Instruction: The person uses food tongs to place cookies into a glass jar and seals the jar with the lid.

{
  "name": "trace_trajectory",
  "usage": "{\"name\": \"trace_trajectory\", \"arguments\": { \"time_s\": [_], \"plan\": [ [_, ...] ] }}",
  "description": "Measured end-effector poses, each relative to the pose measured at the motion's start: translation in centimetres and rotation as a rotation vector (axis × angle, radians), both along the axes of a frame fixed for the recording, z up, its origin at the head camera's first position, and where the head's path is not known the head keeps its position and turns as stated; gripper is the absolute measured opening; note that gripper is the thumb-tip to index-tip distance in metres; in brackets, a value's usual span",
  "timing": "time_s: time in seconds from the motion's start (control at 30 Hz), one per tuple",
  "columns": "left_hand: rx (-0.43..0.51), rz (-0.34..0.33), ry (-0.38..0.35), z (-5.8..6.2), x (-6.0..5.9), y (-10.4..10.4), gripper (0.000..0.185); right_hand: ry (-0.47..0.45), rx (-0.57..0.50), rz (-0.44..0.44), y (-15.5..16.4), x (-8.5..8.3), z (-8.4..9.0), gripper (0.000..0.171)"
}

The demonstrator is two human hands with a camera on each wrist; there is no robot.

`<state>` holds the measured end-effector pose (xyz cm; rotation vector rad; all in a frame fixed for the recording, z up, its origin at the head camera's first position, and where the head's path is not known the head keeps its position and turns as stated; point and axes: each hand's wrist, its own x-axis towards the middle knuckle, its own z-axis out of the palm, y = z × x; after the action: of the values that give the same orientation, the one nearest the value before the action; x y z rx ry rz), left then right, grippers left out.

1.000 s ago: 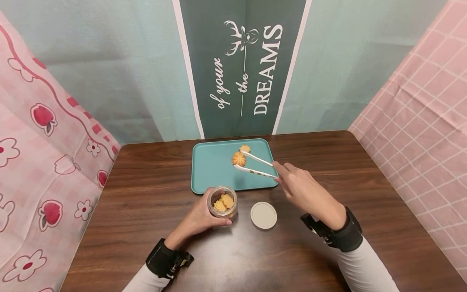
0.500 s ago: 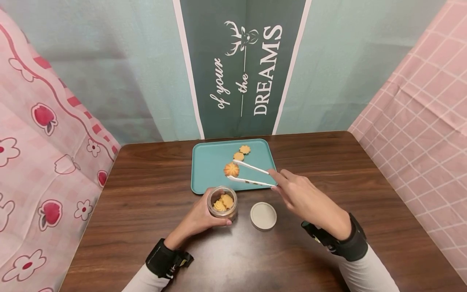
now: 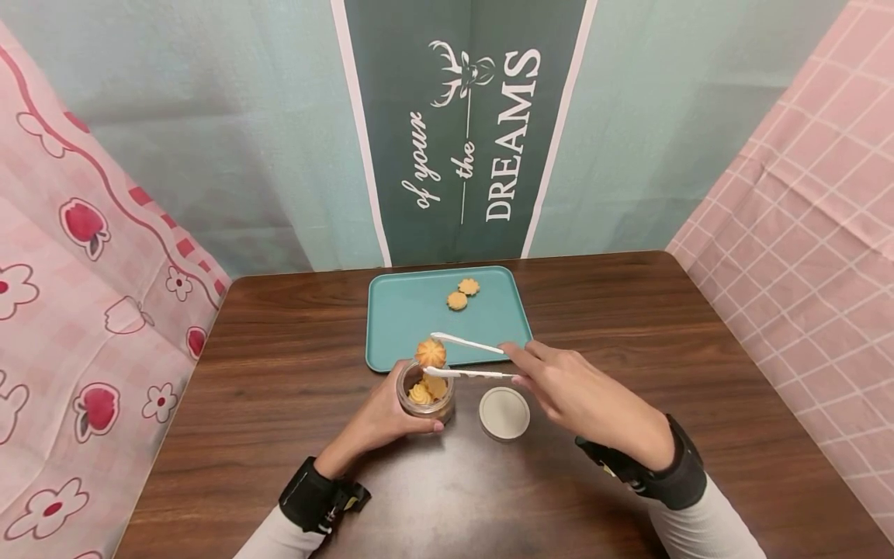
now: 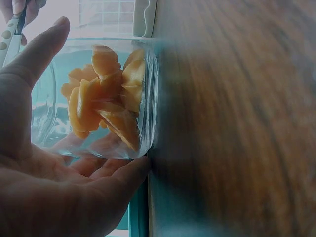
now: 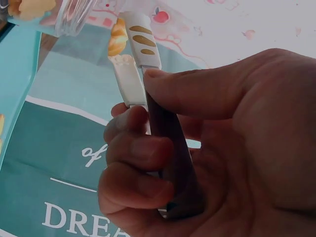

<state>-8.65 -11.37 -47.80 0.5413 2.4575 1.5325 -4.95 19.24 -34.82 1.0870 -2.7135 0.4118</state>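
Your left hand [image 3: 380, 419] curls round the glass jar [image 3: 426, 392], thumb and fingers wrapped on its wall, holding it upright on the wooden table [image 3: 265, 373] just in front of the teal tray [image 3: 401, 310]. Moving right, the cookie [image 3: 431, 352] hangs directly above the jar's open mouth, pinched between the tips of the white tongs [image 3: 464, 359]. Their long axis runs nearly level, from the cookie rightward to your right hand [image 3: 580, 396], which squeezes the handle end between thumb and fingers. So the jar lies straight below the tong tips. The round lid [image 3: 504, 412] rests flat beside the jar, under the tongs. Two more cookies [image 3: 462, 293] sit on the tray's far side.
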Motion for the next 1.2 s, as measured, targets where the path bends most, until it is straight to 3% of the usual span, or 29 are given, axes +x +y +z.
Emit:
{"name": "trace_trajectory", "arguments": {
  "time_s": [0.6,1.0,1.2],
  "plan": [
    [-0.014,0.003,0.011,0.1,0.0,0.0,0.099,-0.109,0.015,0.018,-0.2,0.3,0.1,0.042],
    [-0.019,0.015,0.003,0.0,0.1,0.2,0.099,-0.002,-0.057,-0.021,0.1,-0.6,-0.2,0.046],
    [-0.005,0.004,-0.005,0.1,0.1,0.1,0.098,-0.013,-0.082,-0.053,0.3,-1.6,-0.3,0.045]
  ]
}}
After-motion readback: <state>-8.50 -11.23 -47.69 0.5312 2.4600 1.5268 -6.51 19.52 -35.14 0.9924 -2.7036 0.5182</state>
